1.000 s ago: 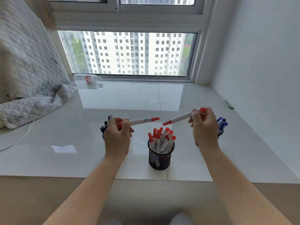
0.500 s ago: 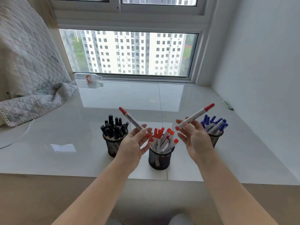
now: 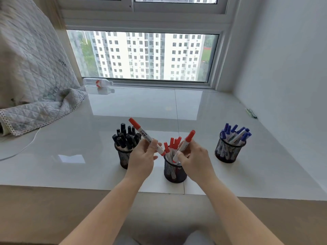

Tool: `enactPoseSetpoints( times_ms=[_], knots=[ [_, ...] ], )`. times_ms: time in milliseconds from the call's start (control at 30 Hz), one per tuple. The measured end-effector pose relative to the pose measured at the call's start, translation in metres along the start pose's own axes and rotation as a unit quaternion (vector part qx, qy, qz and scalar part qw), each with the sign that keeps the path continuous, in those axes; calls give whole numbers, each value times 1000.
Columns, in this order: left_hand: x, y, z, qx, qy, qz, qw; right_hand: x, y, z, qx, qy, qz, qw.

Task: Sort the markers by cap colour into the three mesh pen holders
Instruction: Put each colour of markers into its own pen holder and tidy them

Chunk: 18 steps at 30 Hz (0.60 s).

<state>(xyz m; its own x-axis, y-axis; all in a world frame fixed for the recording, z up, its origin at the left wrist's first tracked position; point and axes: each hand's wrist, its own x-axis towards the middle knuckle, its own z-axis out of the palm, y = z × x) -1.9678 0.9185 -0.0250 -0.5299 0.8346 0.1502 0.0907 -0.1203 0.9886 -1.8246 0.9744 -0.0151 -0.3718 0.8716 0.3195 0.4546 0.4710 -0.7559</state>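
Three black mesh holders stand in a row on the white sill. The left holder (image 3: pixel 123 159) holds several black-capped markers, the middle holder (image 3: pixel 174 172) several red-capped ones, the right holder (image 3: pixel 227 152) several blue-capped ones. My left hand (image 3: pixel 141 159) grips a red-capped marker (image 3: pixel 141 132) tilted up to the left, its lower end over the middle holder. My right hand (image 3: pixel 193 157) pinches a second red-capped marker (image 3: pixel 185 143), cap up to the right, with its lower tip at the mouth of the middle holder.
A quilted grey blanket (image 3: pixel 35 82) drapes over the sill's left side, with a white cable (image 3: pixel 26 145) beside it. A clear plastic bottle (image 3: pixel 98 82) lies by the window. Two green pens (image 3: pixel 251 113) lie along the right wall. The sill's front edge runs just below the holders.
Both hands have moved inward and down toward the middle holder. The right hand's marker has tipped more upright, with its lower tip now at the holder's mouth.
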Motion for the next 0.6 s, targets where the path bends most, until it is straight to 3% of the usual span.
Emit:
enactPoseSetpoints(
  times_ms=[333,600],
  knots=[
    [-2,-3,-10,109,23,46,993,2,6,18,-44,-36,-10,998],
    [0,1,-11,85,20,55,995,-5,11,14,-61,70,-84,992]
  ],
)
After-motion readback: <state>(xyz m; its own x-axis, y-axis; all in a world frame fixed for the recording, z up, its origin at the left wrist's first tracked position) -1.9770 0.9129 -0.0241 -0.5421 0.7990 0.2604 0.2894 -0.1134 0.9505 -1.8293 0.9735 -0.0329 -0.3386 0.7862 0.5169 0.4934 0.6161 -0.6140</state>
